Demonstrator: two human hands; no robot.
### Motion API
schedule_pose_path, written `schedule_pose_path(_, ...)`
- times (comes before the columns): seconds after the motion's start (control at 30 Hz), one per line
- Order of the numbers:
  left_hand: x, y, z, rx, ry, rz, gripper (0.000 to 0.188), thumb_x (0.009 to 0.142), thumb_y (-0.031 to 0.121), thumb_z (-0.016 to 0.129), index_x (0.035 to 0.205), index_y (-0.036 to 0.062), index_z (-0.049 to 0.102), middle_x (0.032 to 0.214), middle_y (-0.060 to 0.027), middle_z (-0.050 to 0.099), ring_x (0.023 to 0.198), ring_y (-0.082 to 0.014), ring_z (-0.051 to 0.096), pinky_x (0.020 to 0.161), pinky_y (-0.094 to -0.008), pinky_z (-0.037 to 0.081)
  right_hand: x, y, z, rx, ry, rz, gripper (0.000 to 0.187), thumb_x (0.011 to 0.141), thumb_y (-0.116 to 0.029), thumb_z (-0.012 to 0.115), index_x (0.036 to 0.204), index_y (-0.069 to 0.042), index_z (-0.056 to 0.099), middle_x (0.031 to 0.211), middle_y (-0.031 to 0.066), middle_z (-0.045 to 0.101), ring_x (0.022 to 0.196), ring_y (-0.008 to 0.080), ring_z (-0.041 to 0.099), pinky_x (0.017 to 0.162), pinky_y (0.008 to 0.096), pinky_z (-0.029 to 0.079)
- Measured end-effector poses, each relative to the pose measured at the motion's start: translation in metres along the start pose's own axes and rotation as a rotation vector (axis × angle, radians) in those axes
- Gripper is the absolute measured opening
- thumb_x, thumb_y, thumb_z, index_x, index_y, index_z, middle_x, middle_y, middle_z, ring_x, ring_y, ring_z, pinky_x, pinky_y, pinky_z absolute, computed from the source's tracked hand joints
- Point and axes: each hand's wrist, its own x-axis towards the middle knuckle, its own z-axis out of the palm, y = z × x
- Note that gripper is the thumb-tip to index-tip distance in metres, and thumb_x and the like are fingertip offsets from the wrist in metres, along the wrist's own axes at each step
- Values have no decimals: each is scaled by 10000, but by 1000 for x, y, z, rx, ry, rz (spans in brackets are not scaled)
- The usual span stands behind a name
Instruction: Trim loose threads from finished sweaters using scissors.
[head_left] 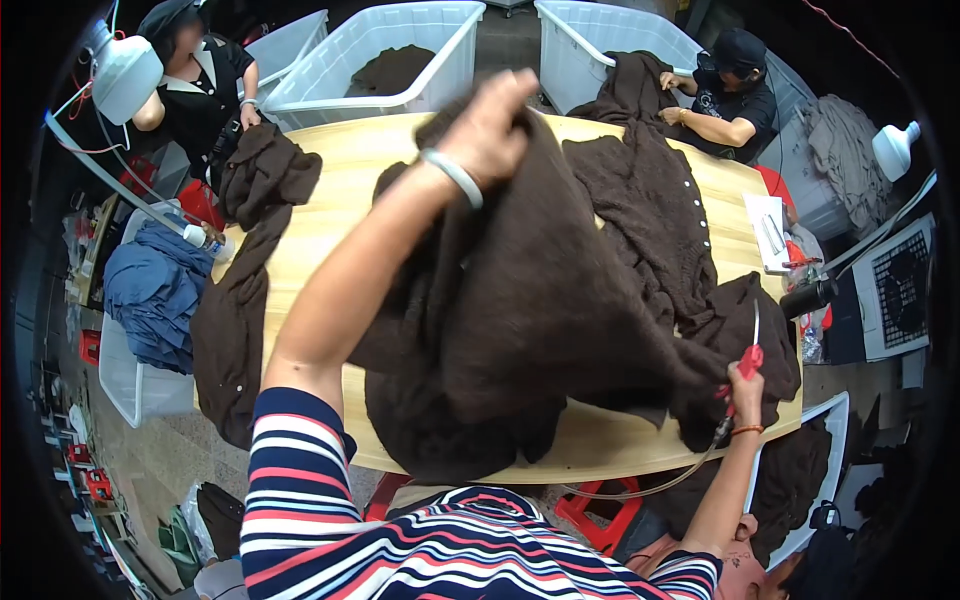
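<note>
High over the table, my left hand (492,135) is closed on a dark brown knit garment (550,290), which hangs down in wide folds and is smeared by motion. My right hand (745,388), at the table's right side, grips a red air blow gun (748,362) with a thin metal nozzle pointing up and away. A hose (640,492) runs from its lower end along the near table edge. More brown cloth (765,310) lies around the right hand. Beyond it, a brown buttoned cardigan (650,200) is spread out. A brown pile (460,430) sits at the near edge, partly covered by the raised garment.
The wooden table (330,150) has brown garments along its left side. Two co-workers handle brown knitwear at its far corners. White bins (440,60) stand behind; another bin (125,360) at left holds blue clothes. A black cylinder (808,298) juts over the right edge near white paper (768,235).
</note>
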Motion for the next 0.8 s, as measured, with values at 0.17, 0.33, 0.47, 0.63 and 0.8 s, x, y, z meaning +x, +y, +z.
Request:
schedule_pose_path(0.17, -121, 33, 16, 372, -530, -177, 792, 761, 218, 763, 1446, 156, 370, 1518, -208, 254, 1412, -437, 215, 1095, -632, 207, -46, -1, 27, -37, 25, -53, 216, 878, -90, 637, 1074, -2, 616, 775, 29, 614, 531, 98, 561, 476, 257, 480)
schedule_pose_path(0.33, -237, 44, -20, 366, -306, -631, 889, 734, 271, 792, 1472, 167, 308, 1491, -220, 276, 1401, -420, 229, 1078, -633, 217, -98, -22, 75, -2, -163, -402, 230, 868, -63, 653, 1084, 6, 614, 840, 21, 631, 690, 99, 587, 627, 268, 512)
schedule_pose_path(0.47, -281, 47, -37, 271, -222, -812, 777, 722, 160, 786, 1395, 94, 402, 1247, -228, 512, 1164, -416, 497, 949, -440, 430, -160, -85, 143, -156, -381, -625, 307, 817, -51, 720, 1101, -17, 609, 954, 75, 664, 819, 138, 635, 725, 278, 519)
schedule_pose_path(0.63, -234, 83, -42, 126, 8, -513, 343, 691, -32, 660, 1028, -13, 602, 954, -176, 633, 841, -358, 639, 717, -376, 524, -174, -127, 183, -88, -548, -718, 347, 807, -79, 752, 1114, -12, 605, 994, 91, 676, 786, 155, 649, 720, 277, 516)
schedule_pose_path(0.8, -217, 187, 11, -464, -403, -372, 295, 763, 111, 717, 1004, -3, 592, 851, -169, 581, 772, -358, 613, 680, -386, 515, -177, -156, 187, -9, -661, -604, 356, 803, -53, 737, 1119, 14, 590, 980, 58, 660, 718, 99, 579, 694, 254, 501)
